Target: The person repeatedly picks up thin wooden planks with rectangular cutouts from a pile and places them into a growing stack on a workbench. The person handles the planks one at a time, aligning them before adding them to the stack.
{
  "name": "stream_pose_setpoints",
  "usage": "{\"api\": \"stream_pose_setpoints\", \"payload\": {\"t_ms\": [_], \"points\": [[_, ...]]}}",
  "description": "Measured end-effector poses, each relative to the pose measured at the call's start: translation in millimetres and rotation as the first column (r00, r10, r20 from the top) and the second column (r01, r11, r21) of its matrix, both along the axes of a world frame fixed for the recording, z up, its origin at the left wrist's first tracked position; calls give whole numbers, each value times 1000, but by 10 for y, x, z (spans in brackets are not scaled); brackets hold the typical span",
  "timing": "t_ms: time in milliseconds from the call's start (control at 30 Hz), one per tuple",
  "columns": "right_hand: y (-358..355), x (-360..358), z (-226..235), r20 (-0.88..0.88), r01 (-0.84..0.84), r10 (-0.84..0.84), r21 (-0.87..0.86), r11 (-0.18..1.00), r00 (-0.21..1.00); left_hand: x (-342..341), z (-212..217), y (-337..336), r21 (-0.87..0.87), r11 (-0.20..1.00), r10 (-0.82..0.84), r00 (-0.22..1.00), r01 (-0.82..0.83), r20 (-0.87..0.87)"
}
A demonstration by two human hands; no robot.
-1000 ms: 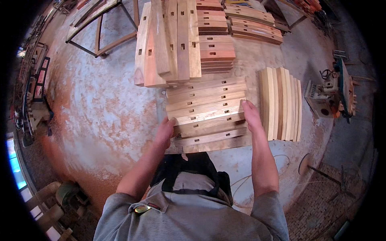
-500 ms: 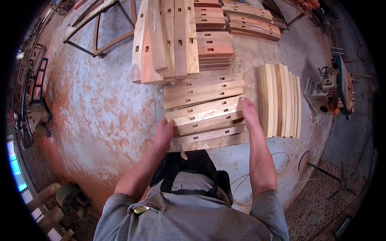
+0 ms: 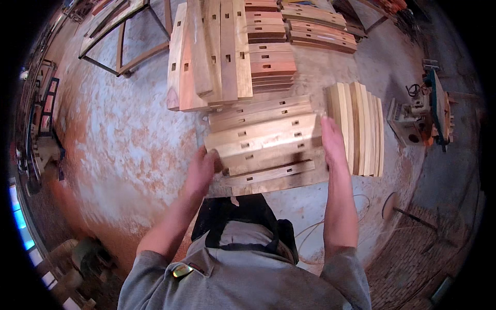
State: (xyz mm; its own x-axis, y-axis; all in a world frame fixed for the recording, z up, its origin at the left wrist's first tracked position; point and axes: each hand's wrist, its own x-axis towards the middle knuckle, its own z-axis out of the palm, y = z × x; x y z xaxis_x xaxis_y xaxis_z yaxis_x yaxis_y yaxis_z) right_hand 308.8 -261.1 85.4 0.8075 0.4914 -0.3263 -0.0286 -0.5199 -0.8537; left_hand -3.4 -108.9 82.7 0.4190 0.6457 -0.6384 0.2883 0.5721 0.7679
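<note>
Between my two hands is a row of wooden slats point(image 3: 271, 135) side by side, each with small rectangular mortises. My left hand point(image 3: 202, 168) is closed at their left ends; my right hand point(image 3: 334, 142) presses their right ends, its fingers partly hidden. The gripped slats look raised a little over the workbench top point(image 3: 258, 191). In front of them, nearer me, lies a single mortised slat point(image 3: 271, 173). Beyond them rest more mortised slats point(image 3: 258, 112), partly covered.
A tall stack of long mortised boards point(image 3: 227, 77) stands beyond, with reddish slat stacks point(image 3: 271, 59) beside it. Curved pale pieces point(image 3: 356, 129) stand in a row at right. A metal frame point(image 3: 121, 46) is far left, a machine point(image 3: 421, 113) far right.
The slats between my hands have risen and separated from the single near slat. My left hand has shifted left, my right hand slightly right.
</note>
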Motion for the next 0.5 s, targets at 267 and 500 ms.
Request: {"api": "stream_pose_setpoints", "payload": {"t_ms": [267,500], "points": [[686,411,-57,-51,-87,85,-36,996,995,408,-26,561,-19,1000,7,997,-9,-82],[669,428,-240,-33,-93,90,-87,992,995,448,-186,643,26,1000,18,981,-13,-192]]}}
